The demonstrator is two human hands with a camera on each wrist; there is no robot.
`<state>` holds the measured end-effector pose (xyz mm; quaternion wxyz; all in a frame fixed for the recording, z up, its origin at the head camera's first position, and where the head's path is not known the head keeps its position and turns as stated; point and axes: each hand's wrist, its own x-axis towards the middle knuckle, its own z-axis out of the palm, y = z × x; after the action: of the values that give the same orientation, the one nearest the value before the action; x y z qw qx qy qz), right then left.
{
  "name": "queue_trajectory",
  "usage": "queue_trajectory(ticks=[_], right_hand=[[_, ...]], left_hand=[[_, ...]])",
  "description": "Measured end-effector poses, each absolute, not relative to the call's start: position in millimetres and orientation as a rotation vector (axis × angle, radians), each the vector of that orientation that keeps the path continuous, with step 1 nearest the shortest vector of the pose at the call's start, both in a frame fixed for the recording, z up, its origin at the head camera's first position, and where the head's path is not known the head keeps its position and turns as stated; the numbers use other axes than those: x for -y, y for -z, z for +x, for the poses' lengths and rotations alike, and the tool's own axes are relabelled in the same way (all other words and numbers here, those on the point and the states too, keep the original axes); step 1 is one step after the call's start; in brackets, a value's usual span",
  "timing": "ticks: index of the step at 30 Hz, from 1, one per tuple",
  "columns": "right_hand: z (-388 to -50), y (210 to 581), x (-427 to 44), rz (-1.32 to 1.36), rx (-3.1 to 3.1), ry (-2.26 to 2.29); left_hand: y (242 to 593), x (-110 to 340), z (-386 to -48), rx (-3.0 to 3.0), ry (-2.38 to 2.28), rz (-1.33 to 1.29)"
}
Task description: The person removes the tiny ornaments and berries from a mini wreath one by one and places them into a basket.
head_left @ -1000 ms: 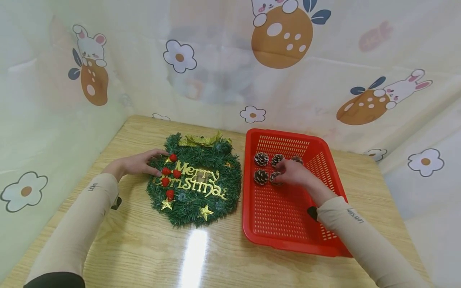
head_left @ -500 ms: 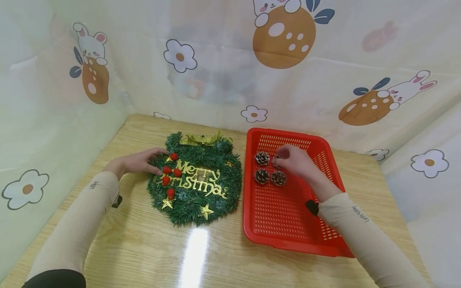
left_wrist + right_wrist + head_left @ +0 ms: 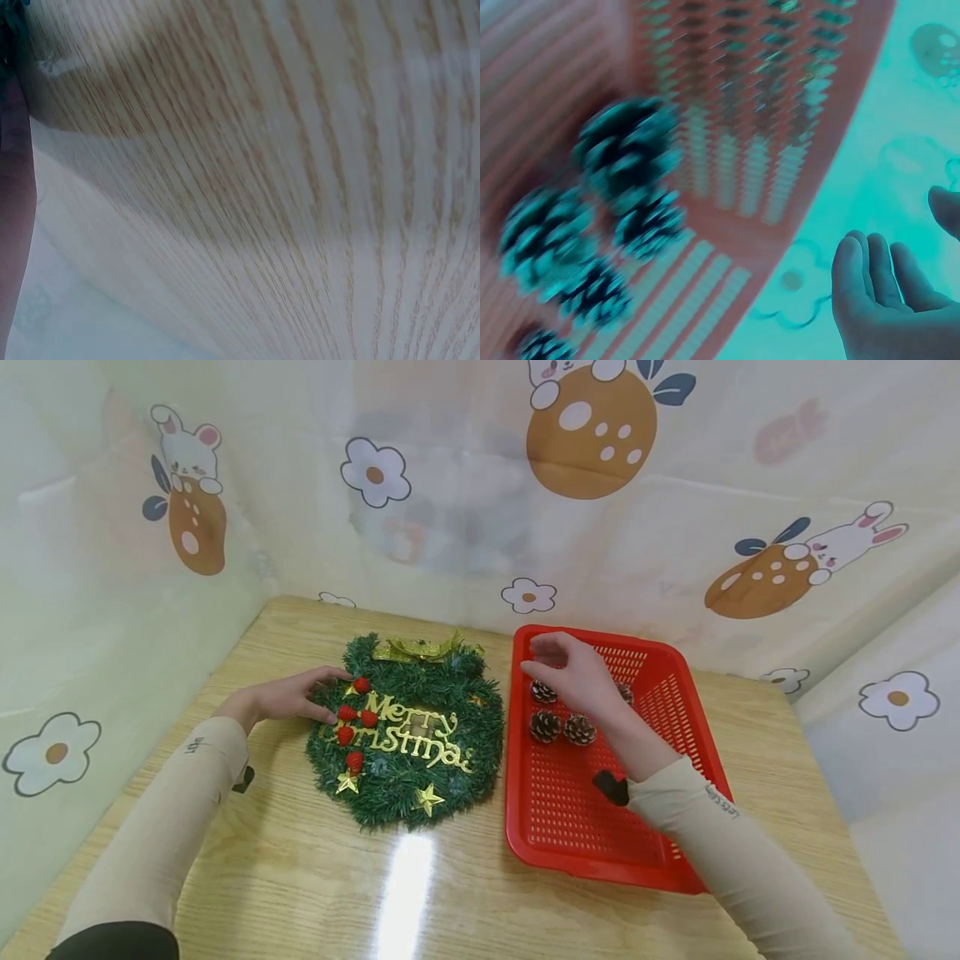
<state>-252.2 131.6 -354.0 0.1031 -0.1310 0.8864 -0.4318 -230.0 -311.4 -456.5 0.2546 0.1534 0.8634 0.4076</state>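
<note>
In the head view my left hand (image 3: 294, 695) lies against the left edge of a green Christmas wreath (image 3: 420, 677), fingers and thumb spread on its tinsel. The wreath carries gold "Merry Christmas" lettering, red berries, gold stars and a gold bow. Over the far left part of a red basket (image 3: 517, 810) hovers my right hand (image 3: 573, 677), thumb apart from the fingers. Nothing shows between them in the right wrist view, where the hand (image 3: 900, 300) is beyond the basket's rim. Several pine cones (image 3: 545, 727) lie in the basket; my right hand partly hides them in the head view.
The wood-grain table (image 3: 300, 877) carries the wreath on the left and the basket on the right, with a narrow gap between. A patterned curtain (image 3: 450, 527) hangs behind and at both sides. The left wrist view shows mostly table surface (image 3: 262, 150).
My right hand has gone from among the pine cones, up and left toward the basket's far left rim. The left hand stays on the wreath's edge.
</note>
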Motion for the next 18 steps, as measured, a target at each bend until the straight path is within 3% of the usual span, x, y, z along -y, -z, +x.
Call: queue_trajectory(ticks=[9,18], right_hand=[[-236,339,-77,-0.504,-2.473,1.626],[-220,336,-25,-0.564,-2.333,1.683]], left_hand=[[452,308,-228,-2.339,-1.12,0.41],[454,310,-228,-2.337,-1.125,0.395]])
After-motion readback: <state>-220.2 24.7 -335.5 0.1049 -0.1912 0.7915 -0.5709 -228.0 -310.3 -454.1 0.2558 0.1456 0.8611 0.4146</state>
